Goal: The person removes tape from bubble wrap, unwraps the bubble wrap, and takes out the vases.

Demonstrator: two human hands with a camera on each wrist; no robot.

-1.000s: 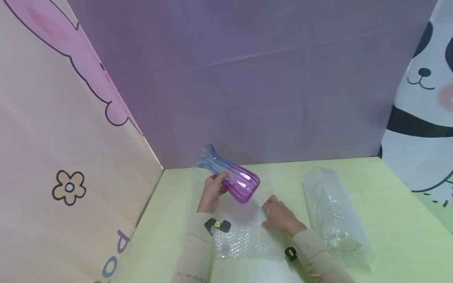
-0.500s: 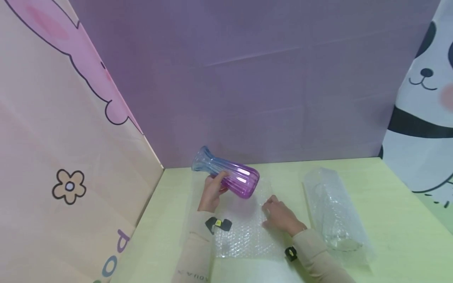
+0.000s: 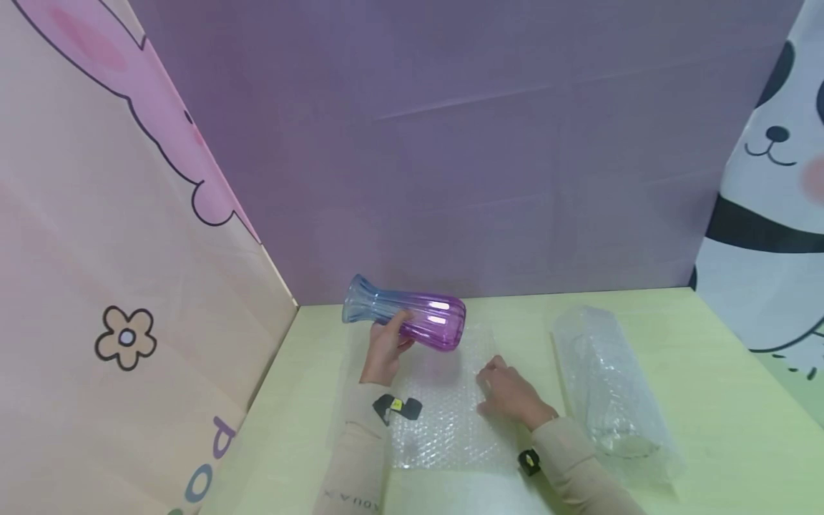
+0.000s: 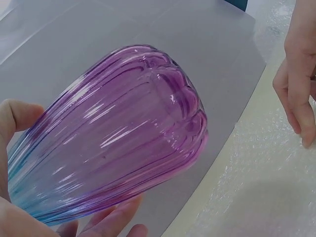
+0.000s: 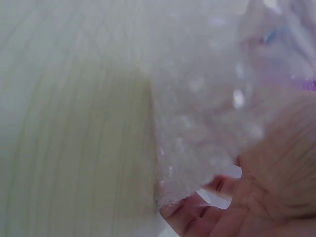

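My left hand (image 3: 385,350) grips a ribbed glass vase (image 3: 425,318) round its middle, thumb on one side and fingers beneath. The vase shades from a blue flared mouth at the left to a purple base at the right, and lies nearly level above the table. Under it is a flat piece of clear bubble wrap (image 3: 444,436). With curled fingers, my right hand (image 3: 511,393) pinches the right edge of this wrap. In the right wrist view, the raised wrap (image 5: 197,113) meets the fingertips (image 5: 180,215) and covers part of the hand.
On the right of the table (image 3: 727,400) lies a clear bubble-wrap bundle (image 3: 611,393) with a glass item inside. A purple-grey backdrop (image 3: 450,179) rises behind the table. A printed panel (image 3: 193,300) stands at the left, and a panda panel (image 3: 766,279) at the right.
The left hand has turned the vase from a steep slant to nearly level: its base has risen and its mouth has dropped slightly leftward. The right hand has stayed in place.
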